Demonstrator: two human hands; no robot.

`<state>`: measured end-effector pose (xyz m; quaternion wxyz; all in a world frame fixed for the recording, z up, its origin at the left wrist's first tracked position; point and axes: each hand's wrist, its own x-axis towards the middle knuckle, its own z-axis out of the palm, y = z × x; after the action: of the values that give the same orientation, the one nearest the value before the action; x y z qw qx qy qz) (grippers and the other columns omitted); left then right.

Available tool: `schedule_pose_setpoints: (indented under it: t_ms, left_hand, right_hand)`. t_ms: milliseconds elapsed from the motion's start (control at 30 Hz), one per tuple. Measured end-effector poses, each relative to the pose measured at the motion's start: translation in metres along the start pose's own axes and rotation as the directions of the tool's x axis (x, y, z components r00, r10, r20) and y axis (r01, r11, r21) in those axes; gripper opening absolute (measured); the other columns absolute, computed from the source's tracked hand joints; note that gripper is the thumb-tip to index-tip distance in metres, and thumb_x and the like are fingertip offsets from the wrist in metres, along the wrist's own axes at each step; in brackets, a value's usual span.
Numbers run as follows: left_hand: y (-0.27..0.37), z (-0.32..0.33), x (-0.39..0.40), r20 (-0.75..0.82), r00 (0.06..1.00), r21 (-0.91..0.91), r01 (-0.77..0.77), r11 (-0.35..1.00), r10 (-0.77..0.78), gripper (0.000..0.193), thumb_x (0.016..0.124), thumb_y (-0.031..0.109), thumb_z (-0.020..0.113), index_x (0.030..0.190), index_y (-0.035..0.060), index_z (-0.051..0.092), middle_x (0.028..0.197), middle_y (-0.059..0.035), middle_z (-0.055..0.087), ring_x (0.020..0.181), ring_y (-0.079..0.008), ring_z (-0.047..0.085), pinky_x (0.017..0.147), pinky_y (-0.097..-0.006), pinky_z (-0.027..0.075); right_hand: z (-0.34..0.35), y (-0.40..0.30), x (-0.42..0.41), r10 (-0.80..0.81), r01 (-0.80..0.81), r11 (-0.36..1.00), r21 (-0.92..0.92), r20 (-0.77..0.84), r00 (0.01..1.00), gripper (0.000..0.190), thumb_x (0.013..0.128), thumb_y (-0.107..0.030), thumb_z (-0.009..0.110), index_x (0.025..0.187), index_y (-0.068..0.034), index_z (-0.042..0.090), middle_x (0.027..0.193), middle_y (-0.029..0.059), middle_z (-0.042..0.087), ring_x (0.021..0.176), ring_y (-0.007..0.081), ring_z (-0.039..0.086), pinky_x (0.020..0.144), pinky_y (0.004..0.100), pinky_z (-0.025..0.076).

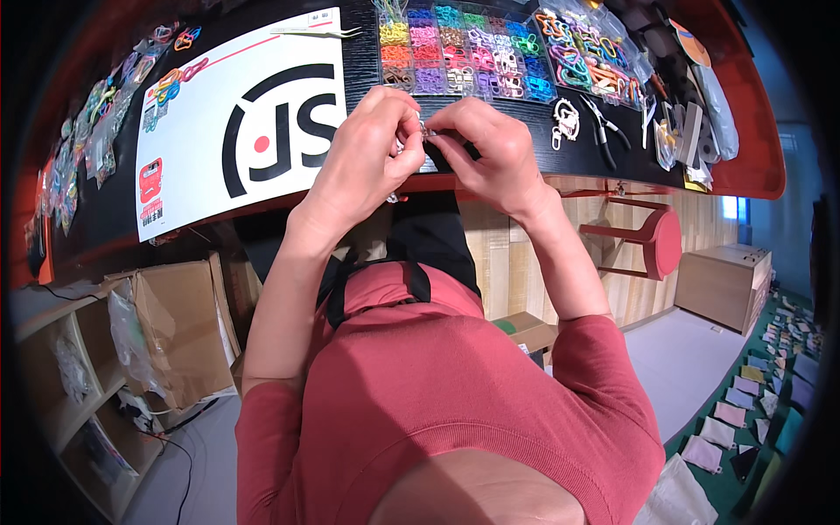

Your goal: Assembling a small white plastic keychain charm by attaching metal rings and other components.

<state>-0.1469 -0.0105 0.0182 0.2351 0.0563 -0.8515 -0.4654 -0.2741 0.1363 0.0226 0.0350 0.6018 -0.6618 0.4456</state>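
Observation:
My left hand and my right hand meet over the table's front edge. Pinched between their fingertips is a small silvery metal piece, too small to name surely. Part of a small chain or charm hangs below my left hand; its upper part is hidden by the fingers. Just beyond my hands stands a clear compartment box of coloured clasps sorted by colour. On the black table to the right of my right hand lie a white cord keychain with a clasp and black-handled pliers.
A large white printed sheet covers the table's left part, with tweezers and coloured cord loops on it. Bagged pieces lie farther left. Another clear box holds coloured cords. A red stool stands beyond the table.

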Motion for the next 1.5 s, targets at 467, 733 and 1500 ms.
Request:
schedule_pose_setpoints:
  t_ms: [467, 733, 1500]
  left_hand:
    - [-0.001, -0.005, 0.0, 0.05, 0.995, -0.109, 0.096, 0.989, -0.091, 0.009, 0.086, -0.001, 0.07, 0.094, -0.003, 0.065, 0.112, -0.0098, 0.065, 0.073, -0.0064, 0.056, 0.066, -0.0221, 0.05]
    - [-0.003, -0.001, -0.002, 0.026, 0.992, -0.164, 0.124, 0.979, -0.121, 0.016, 0.082, -0.003, 0.075, 0.097, -0.0041, 0.068, 0.118, -0.0127, 0.064, 0.079, -0.0064, 0.06, 0.072, -0.0212, 0.053]
    - [0.003, 0.017, -0.001, -0.308, 0.943, 0.053, -0.116, 0.992, 0.127, 0.015, 0.078, -0.004, 0.073, 0.09, 0.0011, 0.069, 0.095, -0.0071, 0.067, 0.069, -0.0121, 0.063, 0.059, -0.0241, 0.053]
  right_hand:
    - [0.004, -0.004, -0.009, 0.17, -0.168, 0.984, 0.062, -0.012, 0.985, 0.013, 0.083, 0.002, 0.071, 0.094, -0.001, 0.066, 0.084, 0.0121, 0.064, 0.066, 0.0245, 0.067, 0.056, 0.0331, 0.052]
    - [0.01, -0.001, -0.012, 0.23, -0.217, 0.967, 0.131, -0.091, 0.969, 0.014, 0.083, 0.001, 0.074, 0.095, 0.0, 0.067, 0.083, 0.0096, 0.066, 0.062, 0.0165, 0.066, 0.055, 0.0279, 0.052]
    - [0.013, -0.004, -0.008, 0.566, -0.457, 0.672, 0.583, -0.006, 0.824, 0.01, 0.09, -0.003, 0.073, 0.096, 0.003, 0.068, 0.082, 0.0041, 0.071, 0.069, 0.006, 0.067, 0.059, 0.0209, 0.053]
